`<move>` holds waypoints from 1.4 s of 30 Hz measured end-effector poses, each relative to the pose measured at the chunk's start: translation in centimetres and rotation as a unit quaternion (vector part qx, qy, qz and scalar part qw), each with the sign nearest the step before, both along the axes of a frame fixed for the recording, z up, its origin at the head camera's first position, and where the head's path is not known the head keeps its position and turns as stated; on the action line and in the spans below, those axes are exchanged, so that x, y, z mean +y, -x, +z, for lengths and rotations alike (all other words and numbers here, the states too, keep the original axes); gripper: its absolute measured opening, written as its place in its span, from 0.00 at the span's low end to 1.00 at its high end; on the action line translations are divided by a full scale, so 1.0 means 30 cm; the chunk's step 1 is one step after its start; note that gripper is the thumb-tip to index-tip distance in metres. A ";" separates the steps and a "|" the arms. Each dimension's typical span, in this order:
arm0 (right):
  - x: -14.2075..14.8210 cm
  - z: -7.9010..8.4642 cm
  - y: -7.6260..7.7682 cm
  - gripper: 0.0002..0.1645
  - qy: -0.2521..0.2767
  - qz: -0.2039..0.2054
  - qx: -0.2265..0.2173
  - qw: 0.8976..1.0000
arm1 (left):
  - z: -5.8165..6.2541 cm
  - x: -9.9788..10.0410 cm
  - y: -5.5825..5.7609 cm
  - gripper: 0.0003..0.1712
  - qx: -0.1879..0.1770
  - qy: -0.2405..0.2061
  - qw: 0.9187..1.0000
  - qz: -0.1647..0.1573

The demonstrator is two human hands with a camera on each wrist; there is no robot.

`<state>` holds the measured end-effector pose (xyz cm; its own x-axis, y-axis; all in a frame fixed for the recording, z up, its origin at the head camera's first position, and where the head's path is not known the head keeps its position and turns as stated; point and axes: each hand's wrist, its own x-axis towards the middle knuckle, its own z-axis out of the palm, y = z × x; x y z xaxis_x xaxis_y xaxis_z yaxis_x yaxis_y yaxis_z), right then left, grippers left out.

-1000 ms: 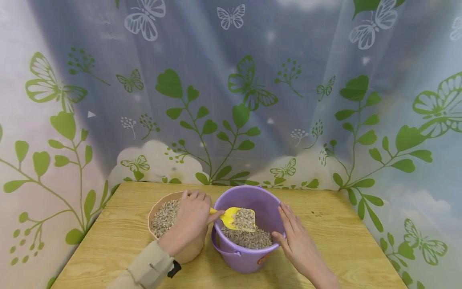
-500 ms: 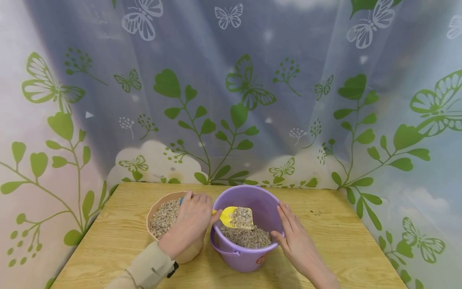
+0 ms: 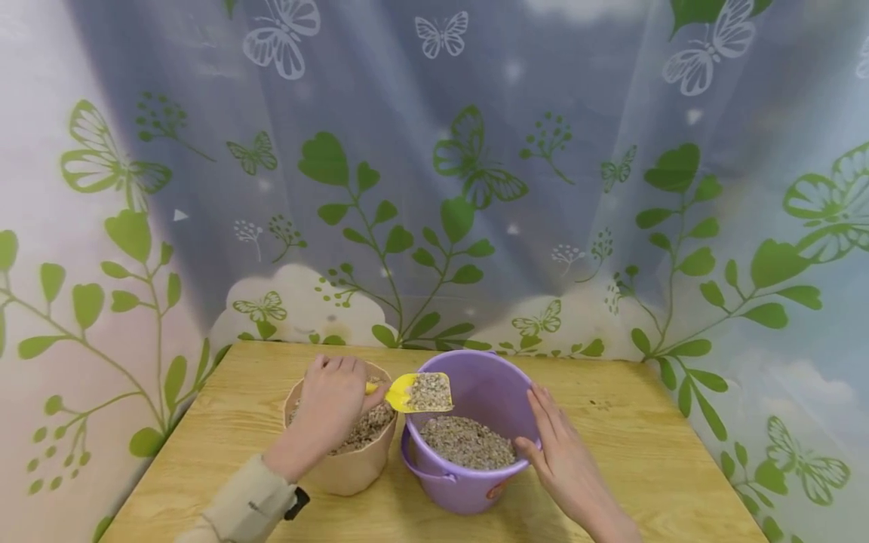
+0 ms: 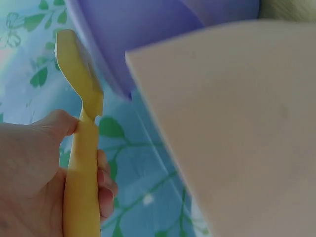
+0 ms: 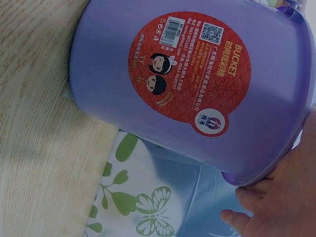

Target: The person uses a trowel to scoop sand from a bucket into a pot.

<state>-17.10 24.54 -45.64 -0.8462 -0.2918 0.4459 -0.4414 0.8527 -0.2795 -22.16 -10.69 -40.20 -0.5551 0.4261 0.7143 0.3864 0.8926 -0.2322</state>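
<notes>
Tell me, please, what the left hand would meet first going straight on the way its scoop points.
The bucket, most likely: the loaded scoop in the left hand overlaps it in the head view. Height is unclear, so the scoop might pass above it towards the right hand.

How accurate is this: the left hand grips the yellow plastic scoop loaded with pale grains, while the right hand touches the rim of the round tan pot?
Wrong container: the right hand touches the rim of the round purple plastic bucket, not the round tan pot, as the head view shows. The left hand does grip the yellow plastic scoop loaded with pale grains.
</notes>
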 end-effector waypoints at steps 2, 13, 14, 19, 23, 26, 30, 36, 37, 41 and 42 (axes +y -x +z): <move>0.001 -0.001 -0.001 0.40 0.000 -0.002 0.001 1.000 | 0.009 -0.030 -0.001 0.34 -0.014 -0.005 1.000 0.012; 0.008 -0.008 -0.004 0.40 0.002 -0.005 0.000 1.000 | 0.017 -0.182 -0.013 0.48 0.000 -0.011 0.999 0.053; 0.009 -0.008 -0.004 0.40 0.003 -0.005 0.001 1.000 | 0.017 -0.193 -0.017 0.47 -0.004 0.000 0.998 0.058; 0.010 -0.010 -0.007 0.40 -0.001 -0.008 0.008 1.000 | 0.010 -0.227 -0.028 0.37 -0.018 0.064 0.995 0.070; 0.008 -0.008 -0.007 0.40 -0.001 -0.007 0.004 1.000 | 0.001 -0.239 -0.028 0.35 -0.021 0.089 0.993 0.073; 0.006 -0.008 -0.006 0.40 -0.001 -0.004 0.006 1.000 | 0.000 -0.245 -0.023 0.35 -0.008 0.094 0.994 0.063; 0.005 -0.010 -0.002 0.40 -0.004 0.001 0.018 1.000 | 0.011 -0.249 -0.016 0.36 0.013 0.110 0.992 0.053; 0.003 -0.009 0.002 0.40 -0.001 0.005 0.014 1.000 | 0.037 -0.252 -0.015 0.38 0.002 0.141 0.986 0.083; 0.003 -0.008 0.003 0.40 -0.001 0.005 0.013 1.000 | 0.042 -0.252 -0.015 0.38 -0.003 0.144 0.986 0.089; 0.002 -0.008 0.005 0.40 -0.003 0.004 0.013 1.000 | 0.058 -0.263 -0.013 0.37 -0.008 0.152 0.983 0.098; 0.003 -0.008 0.005 0.40 -0.004 0.004 0.013 1.000 | 0.060 -0.268 -0.013 0.37 -0.004 0.156 0.983 0.099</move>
